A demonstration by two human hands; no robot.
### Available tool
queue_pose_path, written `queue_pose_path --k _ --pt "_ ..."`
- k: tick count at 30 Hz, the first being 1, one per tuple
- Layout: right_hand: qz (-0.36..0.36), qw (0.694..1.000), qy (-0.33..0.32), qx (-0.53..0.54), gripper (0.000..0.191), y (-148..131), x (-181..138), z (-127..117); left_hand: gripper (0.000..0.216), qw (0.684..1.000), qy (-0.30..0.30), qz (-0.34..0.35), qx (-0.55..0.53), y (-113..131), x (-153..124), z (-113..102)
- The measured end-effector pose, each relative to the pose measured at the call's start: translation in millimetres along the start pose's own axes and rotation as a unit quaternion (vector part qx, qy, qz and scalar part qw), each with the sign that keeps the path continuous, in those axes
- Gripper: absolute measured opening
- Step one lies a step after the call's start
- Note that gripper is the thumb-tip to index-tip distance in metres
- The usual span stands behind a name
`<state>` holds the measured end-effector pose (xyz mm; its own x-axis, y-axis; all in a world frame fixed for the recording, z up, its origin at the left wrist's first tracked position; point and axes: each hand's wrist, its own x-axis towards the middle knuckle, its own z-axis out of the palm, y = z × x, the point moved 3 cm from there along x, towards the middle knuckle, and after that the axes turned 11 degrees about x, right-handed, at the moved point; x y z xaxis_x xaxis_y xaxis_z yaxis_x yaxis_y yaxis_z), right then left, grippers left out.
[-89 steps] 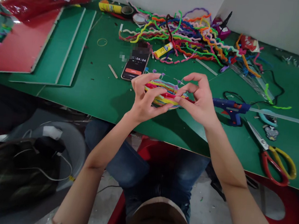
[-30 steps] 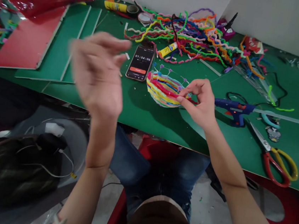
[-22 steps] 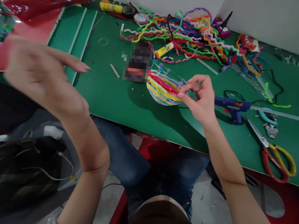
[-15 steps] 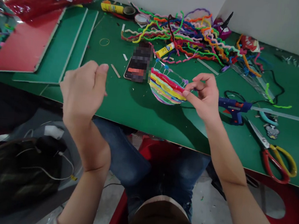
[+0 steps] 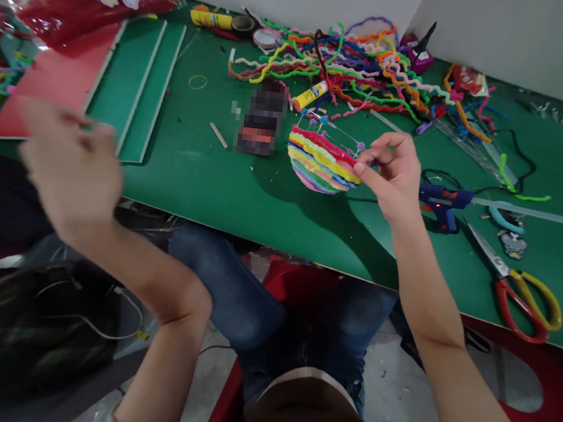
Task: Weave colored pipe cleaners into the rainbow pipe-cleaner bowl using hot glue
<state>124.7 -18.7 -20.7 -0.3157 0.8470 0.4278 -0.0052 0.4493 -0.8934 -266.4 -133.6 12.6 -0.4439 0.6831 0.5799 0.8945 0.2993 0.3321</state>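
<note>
My right hand [image 5: 390, 175] pinches the right rim of a small striped bowl woven from coloured pipe cleaners [image 5: 319, 161], holding it tilted just above the green table [image 5: 205, 169]. Thin spokes with purple beads stick up from the bowl's rim. My left hand [image 5: 69, 168] is out to the left, off the table's front edge and away from the bowl. It is smeared by motion, so its fingers do not read clearly.
A phone [image 5: 259, 125] lies left of the bowl. Behind it is a heap of pipe cleaners [image 5: 357, 68] and a glue stick [image 5: 310, 95]. A blue glue gun [image 5: 441, 202] and red-yellow scissors [image 5: 519, 290] lie at right. Red and green boards [image 5: 98, 81] are stacked at left.
My left hand let go of the bowl and has been shaking in the air, now swung out to the left. My right hand has kept the bowl and lifted it slightly.
</note>
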Motion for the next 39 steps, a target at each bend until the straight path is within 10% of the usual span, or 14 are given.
queue_pose_path --k 4,11,23,33,39 --pt "-0.001 1.000 0.004 0.014 0.040 -1 -1 2 0.029 0.953 -0.230 0.197 -0.021 86 -18 33" --pt "-0.034 0.999 -0.007 0.016 0.035 -14 -8 13 0.022 0.959 -0.077 0.191 -0.193 175 -46 52" --pt "-0.049 0.997 -0.057 -0.012 0.027 -29 -18 27 0.039 0.956 0.002 0.156 -0.247 168 -48 72" --pt "-0.050 0.997 -0.007 0.057 0.032 -17 -8 1 0.047 0.911 0.191 -0.070 -0.357 88 -2 61" --pt "-0.025 0.996 0.002 0.080 0.038 -8 -4 -12 0.041 0.938 0.074 0.078 -0.329 119 -21 68"
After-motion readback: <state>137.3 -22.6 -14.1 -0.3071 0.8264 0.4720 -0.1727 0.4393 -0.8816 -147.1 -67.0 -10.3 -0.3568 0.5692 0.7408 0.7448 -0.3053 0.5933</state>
